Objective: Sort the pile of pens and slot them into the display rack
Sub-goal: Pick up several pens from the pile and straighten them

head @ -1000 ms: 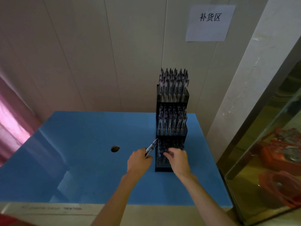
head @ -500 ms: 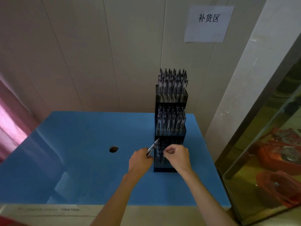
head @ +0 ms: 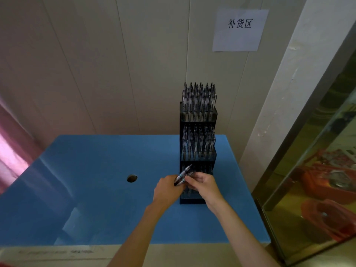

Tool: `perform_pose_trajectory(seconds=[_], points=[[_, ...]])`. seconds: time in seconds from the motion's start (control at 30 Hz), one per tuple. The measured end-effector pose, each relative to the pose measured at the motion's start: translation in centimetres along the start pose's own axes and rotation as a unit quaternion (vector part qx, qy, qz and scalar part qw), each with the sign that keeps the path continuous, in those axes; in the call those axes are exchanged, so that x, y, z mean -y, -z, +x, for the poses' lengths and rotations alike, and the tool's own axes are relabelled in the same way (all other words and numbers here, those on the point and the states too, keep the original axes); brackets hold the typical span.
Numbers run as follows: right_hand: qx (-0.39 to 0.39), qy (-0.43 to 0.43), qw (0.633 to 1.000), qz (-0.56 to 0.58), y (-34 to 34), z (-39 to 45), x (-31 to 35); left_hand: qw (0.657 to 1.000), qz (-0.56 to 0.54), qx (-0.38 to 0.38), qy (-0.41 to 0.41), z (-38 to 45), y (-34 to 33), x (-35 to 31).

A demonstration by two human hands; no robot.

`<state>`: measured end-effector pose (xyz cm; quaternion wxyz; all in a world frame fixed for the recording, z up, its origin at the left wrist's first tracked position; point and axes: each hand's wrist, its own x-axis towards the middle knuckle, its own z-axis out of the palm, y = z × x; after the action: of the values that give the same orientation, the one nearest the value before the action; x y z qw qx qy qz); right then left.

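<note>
A black three-tier display rack (head: pixel 198 162) stands on the blue table (head: pixel 96 189) near its right edge. Its upper two tiers are packed with several upright pens. My left hand (head: pixel 167 190) grips a small bunch of pens (head: pixel 183 175) that point up and to the right, just left of the rack's lowest tier. My right hand (head: pixel 202 185) is in front of that lowest tier, and its fingertips pinch one pen of the bunch. My hands hide most of the lowest tier.
A round hole (head: pixel 132 178) is in the table left of my hands. A paper sign (head: pixel 239 29) hangs on the panelled wall behind. A glass cabinet (head: pixel 317 180) with red objects stands to the right. A pink curtain (head: pixel 11 151) is at the left.
My right hand has left the rack's lowest tier and moved left to the pens in my left hand. My left hand has stayed nearly in place.
</note>
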<state>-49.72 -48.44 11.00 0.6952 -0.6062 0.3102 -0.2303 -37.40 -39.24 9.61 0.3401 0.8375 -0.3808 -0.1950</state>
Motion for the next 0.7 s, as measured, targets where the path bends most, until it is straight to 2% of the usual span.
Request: perform_pose_trajectory(seconds=[0.13,0.33,0.4,0.5,0.7], points=[[-0.032,-0.014,0.995,0.095,-0.2,-0.4,-0.4,1.0,0.023,0.002,-0.008,0.1,-0.2,-0.4],[-0.16,0.005,0.974,0.162,2.1,0.0,0.3,0.999,0.041,-0.02,0.015,-0.1,0.1,0.8],[-0.192,0.033,0.974,0.118,3.2,0.2,0.5,0.999,0.036,-0.027,0.027,-0.1,0.2,1.5],[-0.212,0.089,0.973,-0.007,4.0,0.6,0.4,0.999,0.023,-0.031,0.034,-0.1,0.2,1.8],[-0.195,0.147,0.954,-0.173,4.0,1.5,-1.2,0.999,0.008,-0.038,0.031,0.0,0.0,1.8]])
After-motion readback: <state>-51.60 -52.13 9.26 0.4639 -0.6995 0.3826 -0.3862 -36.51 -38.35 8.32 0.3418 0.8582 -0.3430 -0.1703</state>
